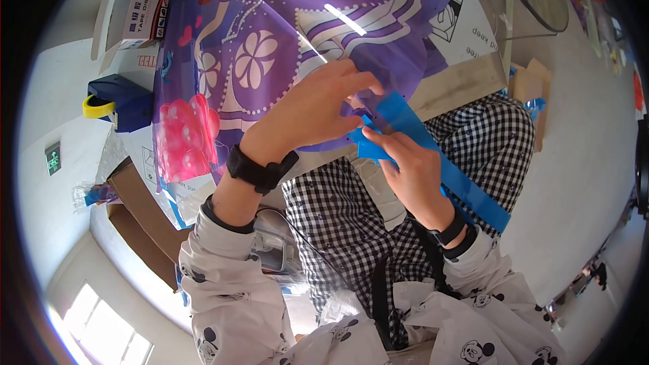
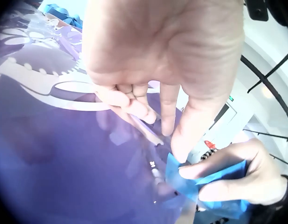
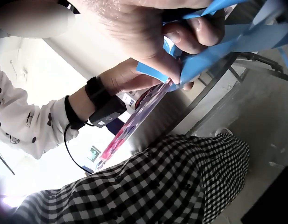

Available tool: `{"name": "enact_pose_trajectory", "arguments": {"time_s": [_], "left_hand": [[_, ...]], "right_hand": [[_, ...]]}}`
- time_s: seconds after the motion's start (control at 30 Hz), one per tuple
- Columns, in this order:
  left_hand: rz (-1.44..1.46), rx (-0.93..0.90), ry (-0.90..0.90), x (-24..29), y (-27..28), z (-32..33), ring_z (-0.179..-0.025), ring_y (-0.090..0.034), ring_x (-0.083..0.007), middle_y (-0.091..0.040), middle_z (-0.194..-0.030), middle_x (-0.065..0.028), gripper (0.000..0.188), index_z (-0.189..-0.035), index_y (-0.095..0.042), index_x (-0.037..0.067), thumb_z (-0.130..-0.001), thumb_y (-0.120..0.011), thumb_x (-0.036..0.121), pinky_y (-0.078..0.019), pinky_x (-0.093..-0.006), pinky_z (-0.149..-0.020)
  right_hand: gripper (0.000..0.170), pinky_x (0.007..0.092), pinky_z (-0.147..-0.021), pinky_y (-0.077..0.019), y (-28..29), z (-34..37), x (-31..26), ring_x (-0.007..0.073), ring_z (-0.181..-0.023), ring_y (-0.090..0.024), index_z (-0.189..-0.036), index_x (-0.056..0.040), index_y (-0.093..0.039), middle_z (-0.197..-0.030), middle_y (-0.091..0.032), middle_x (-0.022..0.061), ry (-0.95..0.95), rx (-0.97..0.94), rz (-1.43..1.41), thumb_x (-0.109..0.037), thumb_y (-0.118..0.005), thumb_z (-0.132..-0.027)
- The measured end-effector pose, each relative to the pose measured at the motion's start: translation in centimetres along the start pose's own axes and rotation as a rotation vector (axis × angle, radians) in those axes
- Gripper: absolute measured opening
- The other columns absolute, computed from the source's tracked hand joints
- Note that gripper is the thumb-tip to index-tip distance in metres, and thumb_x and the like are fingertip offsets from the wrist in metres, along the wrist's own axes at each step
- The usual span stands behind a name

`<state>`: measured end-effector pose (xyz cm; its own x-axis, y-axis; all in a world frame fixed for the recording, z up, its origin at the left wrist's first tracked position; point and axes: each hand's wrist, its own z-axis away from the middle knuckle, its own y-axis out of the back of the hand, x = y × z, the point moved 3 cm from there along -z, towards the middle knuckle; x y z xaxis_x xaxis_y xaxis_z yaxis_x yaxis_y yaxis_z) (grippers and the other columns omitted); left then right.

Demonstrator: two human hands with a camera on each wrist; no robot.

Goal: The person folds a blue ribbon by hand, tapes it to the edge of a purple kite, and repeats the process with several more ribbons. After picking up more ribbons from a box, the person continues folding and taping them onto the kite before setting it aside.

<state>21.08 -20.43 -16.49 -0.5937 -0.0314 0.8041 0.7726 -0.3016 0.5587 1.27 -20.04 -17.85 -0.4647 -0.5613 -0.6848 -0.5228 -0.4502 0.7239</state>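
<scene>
You seem to be fixing the broad, flat blue ribbon (image 1: 473,196) to the near right edge of the glossy purple, princess-printed plastic sheet (image 1: 378,47). Your right grip (image 1: 416,169) pinches the ribbon there; whether your left grip (image 1: 318,105) pinches anything, I cannot tell. Next probably calls for steadying the sheet's edge while securing the ribbon.

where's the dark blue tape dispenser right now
In the head view, the dark blue tape dispenser is toward the picture's left, just left of the purple sheet and below the printed white box.
</scene>
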Motion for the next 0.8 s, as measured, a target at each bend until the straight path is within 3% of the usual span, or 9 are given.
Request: {"name": "enact_pose_trajectory", "arguments": {"time_s": [0.2,0.3,0.5,0.7,0.8], "left_hand": [[0.17,0.155,0.155,2.1,1.3,1.0,-0.09,-0.063,-0.0246,-0.062,-0.095,-0.009,0.037,-0.12,-0.059,0.008,-0.084,-0.066,0.004,-0.0509,-0.0354,-0.078],[-0.059,0.167,0.203,2.6,1.5,2.1,-0.086,-0.066,-0.0269,-0.066,-0.092,-0.0105,0.029,-0.116,-0.058,0.006,-0.087,-0.063,0.003,-0.052,-0.0368,-0.075],[-0.184,-0.028,0.208,3.7,1.6,2.2,-0.087,-0.067,-0.0293,-0.07,-0.088,-0.0089,0.014,-0.103,-0.06,0.004,-0.088,-0.063,0.004,-0.0524,-0.0387,-0.073],[-0.342,-0.014,-0.052,3.3,-0.4,1.8,-0.083,-0.065,-0.0293,-0.067,-0.086,-0.0087,0.015,-0.098,-0.061,0.006,-0.084,-0.066,0.007,-0.0508,-0.0422,-0.07],[-0.358,-0.05,-0.051,3.3,-0.8,1.4,-0.086,-0.064,-0.0291,-0.066,-0.086,-0.0086,0.016,-0.095,-0.06,0.007,-0.08,-0.066,0.008,-0.0507,-0.0414,-0.071]], "right_hand": [[0.049,0.0313,-0.051,-0.0508,0.0,0.0,0.0,0.0206,-0.059,-0.063,-0.121,-0.0163,-0.068,-0.081,-0.065,0.0005,-0.01,-0.029,0.013,0.001,-0.072,-0.075],[0.05,0.0312,-0.052,-0.0518,0.0,0.0,0.1,0.0207,-0.06,-0.064,-0.121,-0.016,-0.067,-0.084,-0.066,0.0008,-0.007,-0.034,0.002,0.001,-0.072,-0.074],[0.05,0.0322,-0.055,-0.0532,0.2,0.0,0.0,0.0223,-0.064,-0.066,-0.121,-0.0163,-0.066,-0.087,-0.068,0.0013,-0.014,-0.038,-0.012,0.0,-0.072,-0.075],[0.049,0.0328,-0.055,-0.0533,0.0,0.0,0.1,0.0235,-0.065,-0.066,-0.12,-0.0172,-0.067,-0.088,-0.068,0.0015,-0.009,-0.02,-0.028,0.0,-0.072,-0.075],[0.048,0.033,-0.055,-0.0532,0.0,0.0,0.2,0.0234,-0.065,-0.066,-0.12,-0.0174,-0.067,-0.089,-0.068,0.0012,-0.018,-0.024,-0.027,0.0,-0.072,-0.075]]}}
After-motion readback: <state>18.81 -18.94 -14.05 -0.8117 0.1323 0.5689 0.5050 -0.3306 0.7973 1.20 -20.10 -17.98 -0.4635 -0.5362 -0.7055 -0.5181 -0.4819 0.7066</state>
